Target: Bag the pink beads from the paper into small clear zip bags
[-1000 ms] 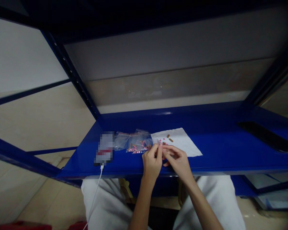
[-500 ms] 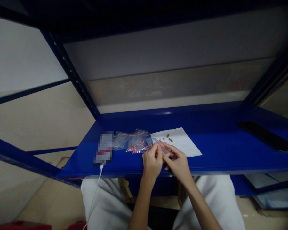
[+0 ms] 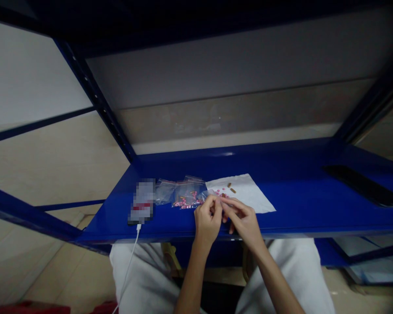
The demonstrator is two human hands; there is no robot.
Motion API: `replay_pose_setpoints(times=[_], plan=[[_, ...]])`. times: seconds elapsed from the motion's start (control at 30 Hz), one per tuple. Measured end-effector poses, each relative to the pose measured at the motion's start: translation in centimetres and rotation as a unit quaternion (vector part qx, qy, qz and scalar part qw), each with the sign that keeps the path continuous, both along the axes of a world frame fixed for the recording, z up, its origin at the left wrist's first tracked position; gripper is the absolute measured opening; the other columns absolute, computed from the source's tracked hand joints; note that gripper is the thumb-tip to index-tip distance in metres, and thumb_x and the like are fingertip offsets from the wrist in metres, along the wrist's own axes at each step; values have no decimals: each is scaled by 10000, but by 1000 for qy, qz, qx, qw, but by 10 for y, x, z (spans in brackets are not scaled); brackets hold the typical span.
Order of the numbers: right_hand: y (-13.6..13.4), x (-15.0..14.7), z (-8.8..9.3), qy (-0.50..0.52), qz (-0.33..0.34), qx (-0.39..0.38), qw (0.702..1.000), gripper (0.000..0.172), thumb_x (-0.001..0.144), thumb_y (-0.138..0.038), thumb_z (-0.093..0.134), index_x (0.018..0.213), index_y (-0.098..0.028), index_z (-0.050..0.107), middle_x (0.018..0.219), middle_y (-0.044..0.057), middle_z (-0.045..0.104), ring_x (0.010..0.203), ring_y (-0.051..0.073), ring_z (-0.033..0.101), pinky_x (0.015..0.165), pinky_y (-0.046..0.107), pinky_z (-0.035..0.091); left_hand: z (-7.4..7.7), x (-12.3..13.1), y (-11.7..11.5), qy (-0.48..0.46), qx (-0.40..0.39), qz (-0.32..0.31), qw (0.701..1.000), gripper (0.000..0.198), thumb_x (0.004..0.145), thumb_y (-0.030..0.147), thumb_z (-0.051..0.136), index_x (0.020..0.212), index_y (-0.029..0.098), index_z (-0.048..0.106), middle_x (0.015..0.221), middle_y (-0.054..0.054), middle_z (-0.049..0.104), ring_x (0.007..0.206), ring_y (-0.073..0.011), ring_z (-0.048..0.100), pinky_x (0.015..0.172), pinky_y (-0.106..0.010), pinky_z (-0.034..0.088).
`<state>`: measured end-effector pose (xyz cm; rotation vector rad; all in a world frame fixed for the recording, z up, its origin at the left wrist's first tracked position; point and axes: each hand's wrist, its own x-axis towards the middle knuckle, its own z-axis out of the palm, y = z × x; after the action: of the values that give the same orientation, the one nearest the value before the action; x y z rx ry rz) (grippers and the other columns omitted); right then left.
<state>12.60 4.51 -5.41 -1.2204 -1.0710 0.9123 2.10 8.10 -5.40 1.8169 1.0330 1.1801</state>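
My left hand [image 3: 207,220] and my right hand [image 3: 244,219] meet above the front of a blue metal shelf [image 3: 298,205]. Both are closed in a pinch on a small clear plastic bag [image 3: 216,196] held between their fingertips. Just beyond my fingers lies a white sheet of paper [image 3: 249,196] with a few small pink pills [image 3: 220,192] and two brown pills [image 3: 231,188] on it. To the left of my hands lie small clear zip bags [image 3: 183,194], one holding pink and orange pills.
A phone [image 3: 142,205] lies at the left end of the shelf, with a white cable [image 3: 131,261] hanging down over my lap. A blue upright post [image 3: 94,100] rises at the left. A dark slot [image 3: 363,185] sits at the shelf's right.
My hands have stayed in place; the fingers have shifted slightly on the small bag, and my right hand's fingers have curled down a little.
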Motion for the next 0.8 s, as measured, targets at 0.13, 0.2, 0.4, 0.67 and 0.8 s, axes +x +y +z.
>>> replay_pose_setpoints(times=[0.13, 0.2, 0.4, 0.67, 0.8], plan=[[2, 2, 0, -5, 12, -35, 999, 374, 755, -415, 594, 1004, -144, 658, 431, -41, 504, 297, 55, 379, 257, 156, 306, 0, 0, 0, 12, 11, -1, 1000, 195, 848, 255, 405, 675, 189, 467, 455, 60, 444, 419, -79, 427, 465, -184, 303], [3, 3, -2, -13, 15, -26, 999, 352, 757, -403, 595, 973, -135, 670, 418, -45, 492, 298, 51, 371, 285, 163, 293, 0, 0, 0, 32, 25, 24, 999, 183, 816, 232, 435, 639, 187, 447, 457, 63, 431, 419, -73, 414, 463, -182, 294], [5, 2, -8, -33, 14, 2, 999, 314, 742, -358, 616, 941, -124, 676, 440, -34, 515, 374, 75, 461, 386, 180, 356, -2, 2, 2, 83, 28, 77, 993, 217, 789, 240, 453, 582, 183, 420, 440, 72, 392, 410, -61, 392, 469, -184, 277], [0, 0, -8, -35, -21, -48, 998, 399, 777, -427, 555, 992, -104, 647, 387, -31, 520, 286, 59, 395, 299, 154, 299, -7, 2, 5, 62, 25, 34, 997, 285, 799, 246, 434, 532, 179, 361, 428, 73, 311, 400, -54, 302, 449, -189, 246], [1, -1, -4, -16, -56, -45, 997, 390, 778, -437, 551, 970, -109, 641, 407, -27, 540, 283, 57, 406, 293, 148, 315, -4, 1, 2, 30, 30, 8, 999, 284, 750, 183, 452, 501, 177, 314, 412, 77, 285, 379, -44, 279, 427, -184, 230]])
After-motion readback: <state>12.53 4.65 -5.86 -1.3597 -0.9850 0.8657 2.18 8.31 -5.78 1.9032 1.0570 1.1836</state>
